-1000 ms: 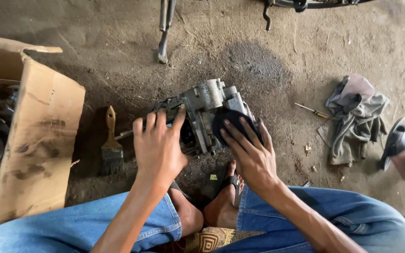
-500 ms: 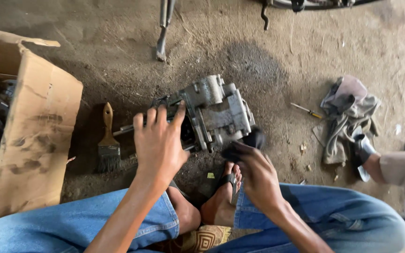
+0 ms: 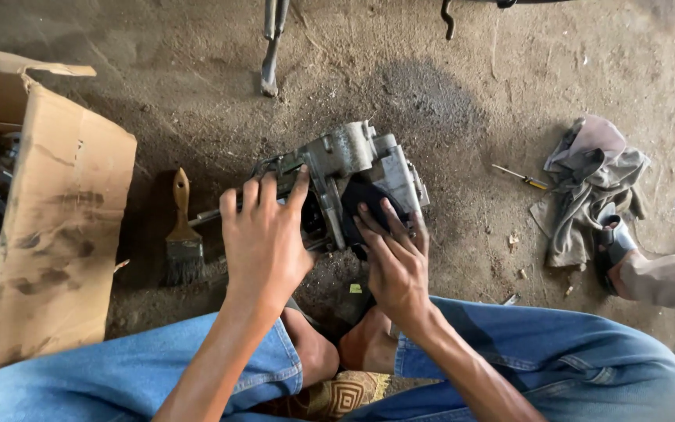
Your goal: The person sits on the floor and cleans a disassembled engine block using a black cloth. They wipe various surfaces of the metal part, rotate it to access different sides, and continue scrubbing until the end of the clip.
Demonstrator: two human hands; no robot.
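- Because the person sits cross-legged in blue jeans on the dirt floor point(image 3: 447, 101), the nearest things are the knees and bare feet, with the work just beyond them.
- Left hand point(image 3: 263, 238) lies spread, palm down, over the near-left side of the grimy grey cast-metal engine casing point(image 3: 353, 168), fingers splayed and pressing on it rather than closed round it.
- Right hand point(image 3: 396, 262) presses a dark, soft wad of cloth point(image 3: 365, 199) flat against the casing's near face, fingers extended; it pins the cloth rather than fists it.
- Resting directly on the floor between the two hands, the casing looks heavy and rigid, a dense lump with ribs, bosses and sharp edges. Its surface looks oily and gritty, so I judge it slippery; the blocky outer body and projecting lugs look like the surest holds, taken with both hands from opposite sides.
- To the left lie a wooden-handled paintbrush point(image 3: 183, 234) with dark bristles and, beyond it, a stained brown cardboard box point(image 3: 56, 234) holding dark parts.
- To the right, well apart, lie a crumpled grey rag point(image 3: 587, 187) and a small yellow-handled screwdriver point(image 3: 521, 177); another person's sandalled foot point(image 3: 619, 250) rests at the rag's edge.
- Farthest off stands a metal stand leg point(image 3: 271, 47).
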